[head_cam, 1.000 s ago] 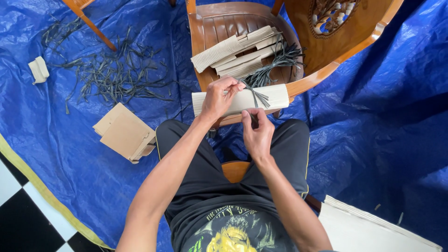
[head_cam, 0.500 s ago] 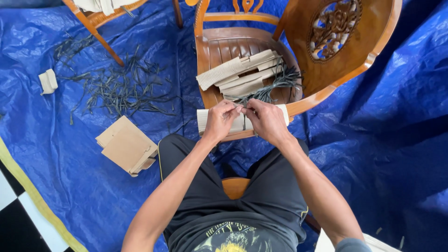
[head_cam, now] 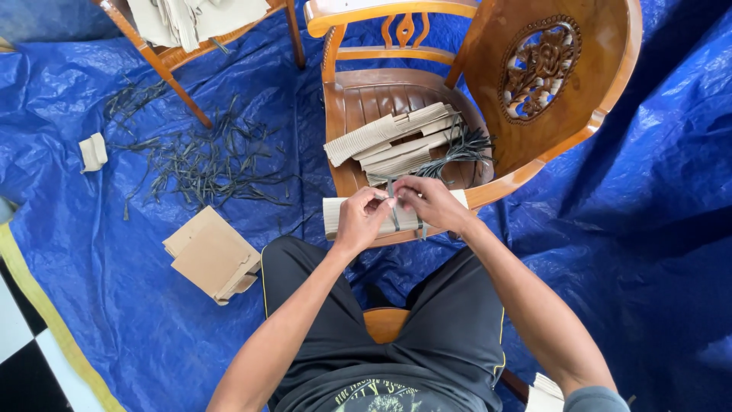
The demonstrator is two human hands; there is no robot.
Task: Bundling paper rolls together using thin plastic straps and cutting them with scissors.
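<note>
My left hand [head_cam: 361, 220] and my right hand [head_cam: 431, 202] meet over a flat bundle of folded cardboard pieces [head_cam: 332, 215] lying on the front edge of a wooden chair seat [head_cam: 366, 99]. Both pinch a thin grey strap [head_cam: 393, 221] that runs around the bundle, fingertips touching at the top. Behind them on the seat lies a loose stack of folded cardboard [head_cam: 389, 141] and a bunch of dark straps [head_cam: 465, 149].
A blue tarp [head_cam: 625, 229] covers the floor. Several dark straps [head_cam: 191, 160] lie scattered at the left, near a brown cardboard stack [head_cam: 213, 255] and a small pale scrap [head_cam: 93, 151]. A second chair [head_cam: 191, 30] holding cardboard stands top left. Tiled floor [head_cam: 23, 351] shows bottom left.
My right hand has come up from my lap to join my left on the bundle, and both now grip the strap. The view has tilted upward, showing more of the chairs.
</note>
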